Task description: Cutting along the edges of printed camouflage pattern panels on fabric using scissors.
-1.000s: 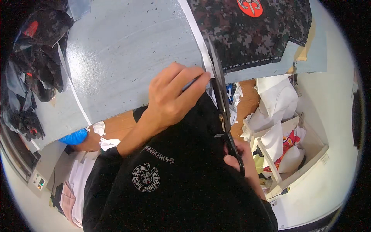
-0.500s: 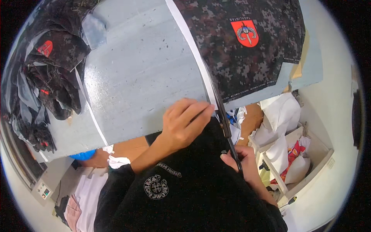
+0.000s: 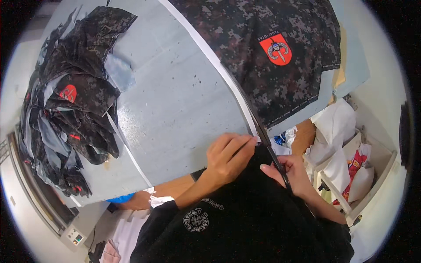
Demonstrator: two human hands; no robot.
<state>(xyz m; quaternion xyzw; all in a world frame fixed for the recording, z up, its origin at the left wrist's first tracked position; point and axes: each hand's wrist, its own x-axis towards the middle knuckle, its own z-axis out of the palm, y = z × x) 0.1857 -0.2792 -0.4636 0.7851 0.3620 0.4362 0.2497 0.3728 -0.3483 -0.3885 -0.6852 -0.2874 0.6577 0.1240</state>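
Note:
A dark camouflage fabric piece [image 3: 245, 39] with a red shield emblem lies on the grey table, its left edge bordered by a white strip [image 3: 215, 50]. Near the front edge of the table, my left hand [image 3: 228, 160] pinches the lower end of that strip between thumb and fingers. My right hand [image 3: 291, 173] is closed round the handles of black scissors [image 3: 274, 160]. Their blades point away from me along the fabric's left edge, right beside my left fingertips. How far the blades are apart is hard to make out.
Crumpled camouflage pieces [image 3: 83, 92] are heaped on the left of the grey table [image 3: 162, 87]. A white bin [image 3: 372, 179] with white and red scraps stands at the right. White cloth [image 3: 125, 234] and a box with a small control panel [image 3: 76, 237] are at lower left.
The view has turned, so the table, heap and both hands appear farther right and lower. Both hands keep their holds on the strip and scissors; the right thumb looks more stretched out.

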